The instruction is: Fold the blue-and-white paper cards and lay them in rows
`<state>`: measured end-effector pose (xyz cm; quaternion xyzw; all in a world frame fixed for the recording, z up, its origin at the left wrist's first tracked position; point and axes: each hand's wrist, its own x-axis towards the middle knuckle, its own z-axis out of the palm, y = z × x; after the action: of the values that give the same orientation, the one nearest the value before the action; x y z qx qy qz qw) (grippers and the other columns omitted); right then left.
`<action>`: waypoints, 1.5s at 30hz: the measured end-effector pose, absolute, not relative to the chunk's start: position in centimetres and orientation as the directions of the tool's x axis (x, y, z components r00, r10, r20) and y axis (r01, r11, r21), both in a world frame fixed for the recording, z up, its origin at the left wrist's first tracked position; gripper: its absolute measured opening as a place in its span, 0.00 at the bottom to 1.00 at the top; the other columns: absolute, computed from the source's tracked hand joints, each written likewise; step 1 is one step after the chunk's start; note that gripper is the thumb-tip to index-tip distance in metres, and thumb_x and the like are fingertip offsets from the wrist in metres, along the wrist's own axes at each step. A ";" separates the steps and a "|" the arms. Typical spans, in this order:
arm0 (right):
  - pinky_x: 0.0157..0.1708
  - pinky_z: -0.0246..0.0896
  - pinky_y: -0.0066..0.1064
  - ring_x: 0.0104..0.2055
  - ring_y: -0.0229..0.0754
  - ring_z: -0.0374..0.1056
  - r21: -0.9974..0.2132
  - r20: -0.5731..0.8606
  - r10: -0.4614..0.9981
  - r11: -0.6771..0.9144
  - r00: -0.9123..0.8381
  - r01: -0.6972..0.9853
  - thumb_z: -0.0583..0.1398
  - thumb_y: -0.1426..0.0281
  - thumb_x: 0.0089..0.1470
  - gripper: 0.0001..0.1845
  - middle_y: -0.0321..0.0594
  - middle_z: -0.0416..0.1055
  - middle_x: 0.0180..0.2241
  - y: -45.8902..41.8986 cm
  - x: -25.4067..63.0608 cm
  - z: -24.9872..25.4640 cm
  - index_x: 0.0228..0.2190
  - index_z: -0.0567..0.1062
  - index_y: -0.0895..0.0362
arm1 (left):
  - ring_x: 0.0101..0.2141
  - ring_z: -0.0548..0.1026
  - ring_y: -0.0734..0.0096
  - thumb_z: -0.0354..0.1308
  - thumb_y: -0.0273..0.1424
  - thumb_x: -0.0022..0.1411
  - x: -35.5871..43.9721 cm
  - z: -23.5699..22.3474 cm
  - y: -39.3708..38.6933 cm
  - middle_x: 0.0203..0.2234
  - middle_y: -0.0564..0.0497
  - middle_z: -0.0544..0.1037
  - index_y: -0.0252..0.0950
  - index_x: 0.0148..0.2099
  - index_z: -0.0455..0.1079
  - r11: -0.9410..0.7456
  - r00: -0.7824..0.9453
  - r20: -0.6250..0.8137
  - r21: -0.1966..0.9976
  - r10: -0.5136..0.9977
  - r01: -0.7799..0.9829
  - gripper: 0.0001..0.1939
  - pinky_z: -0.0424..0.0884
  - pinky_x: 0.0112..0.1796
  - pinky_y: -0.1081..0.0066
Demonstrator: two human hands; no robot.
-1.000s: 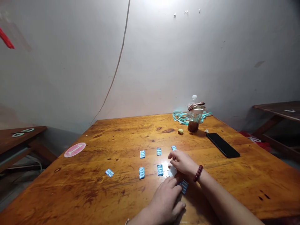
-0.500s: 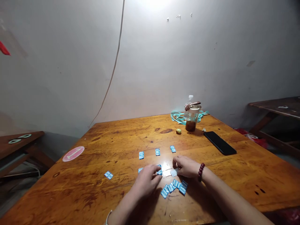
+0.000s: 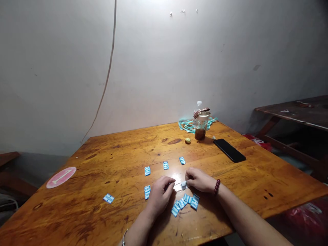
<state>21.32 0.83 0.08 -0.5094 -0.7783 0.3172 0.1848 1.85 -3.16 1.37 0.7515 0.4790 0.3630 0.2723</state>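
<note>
My right hand (image 3: 200,179), with a dark red bead bracelet (image 3: 217,186) at the wrist, pinches a small pale blue-and-white card (image 3: 183,185) just above the glossy tabletop. To its left, my left hand (image 3: 161,194) rests low over the table, thumb and index tips close together; whatever lies between or under its fingers is hidden. Below both hands spreads a loose fan of blue-and-white cards (image 3: 182,204). Small overlapped groups of such cards stand beyond them: left (image 3: 147,171), middle (image 3: 165,165) and right (image 3: 182,160). Another group (image 3: 147,192) touches my left hand's outline.
A lone card (image 3: 108,198) lies at left, near a pink round sticker (image 3: 61,177). Toward the back right are a black phone (image 3: 229,150), a cup with brown liquid (image 3: 200,133), a clear bottle (image 3: 199,103), turquoise straps (image 3: 186,125) and a small yellowish-green object (image 3: 188,140).
The camera view has turned right. My right hand now tilts the card up off the table. My left thumb and index have drawn closer, and the cards beside them are now covered.
</note>
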 end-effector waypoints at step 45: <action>0.31 0.52 0.26 0.30 0.36 0.58 -0.698 0.398 0.870 0.492 -0.289 0.521 0.50 0.76 0.50 0.06 0.37 0.63 0.27 -1.7 14.8 3.4 0.25 0.65 0.57 | 0.21 0.67 0.80 0.59 0.32 0.48 1.7 0.3 -2.1 0.20 0.54 0.70 0.31 0.30 0.67 0.150 0.047 -0.143 0.922 0.989 -0.357 0.09 0.63 0.22 0.80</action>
<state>14.79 -1.70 3.44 -0.4511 -0.7709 0.2245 0.3897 1.70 -2.06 0.25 0.3663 0.4313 0.5390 0.6238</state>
